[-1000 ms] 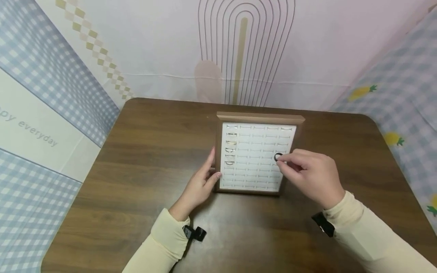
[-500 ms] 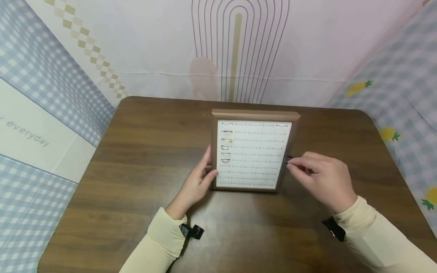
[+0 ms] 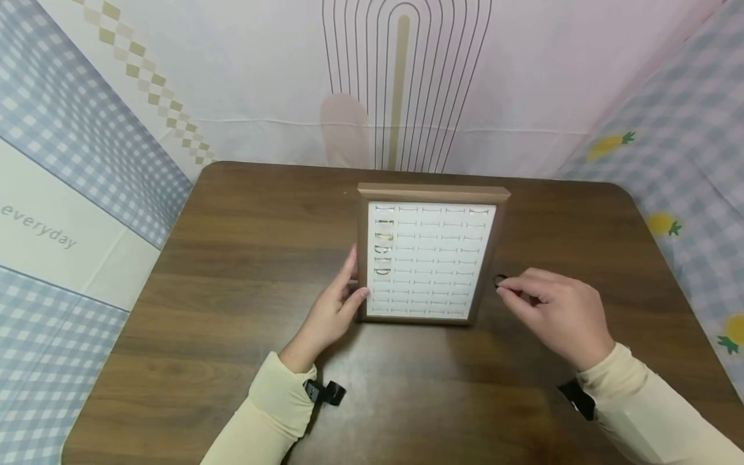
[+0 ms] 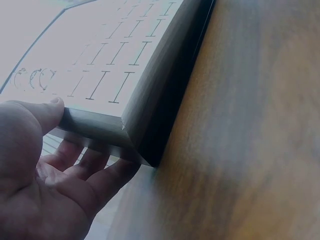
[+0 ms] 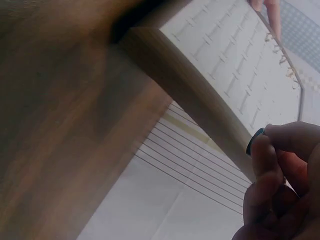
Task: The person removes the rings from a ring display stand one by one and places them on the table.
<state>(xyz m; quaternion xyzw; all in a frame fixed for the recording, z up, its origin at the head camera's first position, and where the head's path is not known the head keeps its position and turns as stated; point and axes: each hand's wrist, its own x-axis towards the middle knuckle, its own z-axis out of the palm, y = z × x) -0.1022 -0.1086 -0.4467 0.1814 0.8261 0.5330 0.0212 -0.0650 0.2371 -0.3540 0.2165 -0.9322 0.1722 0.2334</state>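
A wooden-framed ring display tray (image 3: 428, 192) with a white slotted pad lies on the dark wooden table (image 3: 232, 271). Several pale rings (image 3: 382, 252) sit in its left column. My left hand (image 3: 336, 310) holds the tray's near left corner, thumb on the frame and fingers along its side; the left wrist view shows the same hand (image 4: 55, 165) on the frame (image 4: 150, 110). My right hand (image 3: 552, 310) hovers just right of the tray and pinches a small black ring (image 3: 500, 280) between thumb and forefinger. In the right wrist view the ring (image 5: 255, 141) shows at the fingertips beside the tray (image 5: 200, 95).
Patterned cloth walls enclose the table on the left, back and right. The table's rounded back corners lie close to them. Bare tabletop stretches left of the tray (image 3: 244, 219) and in front of it (image 3: 442, 387).
My right hand has carried the black ring off the white pad, rightwards past the tray's right edge and a little nearer to me. The left hand has stayed on the tray's corner.
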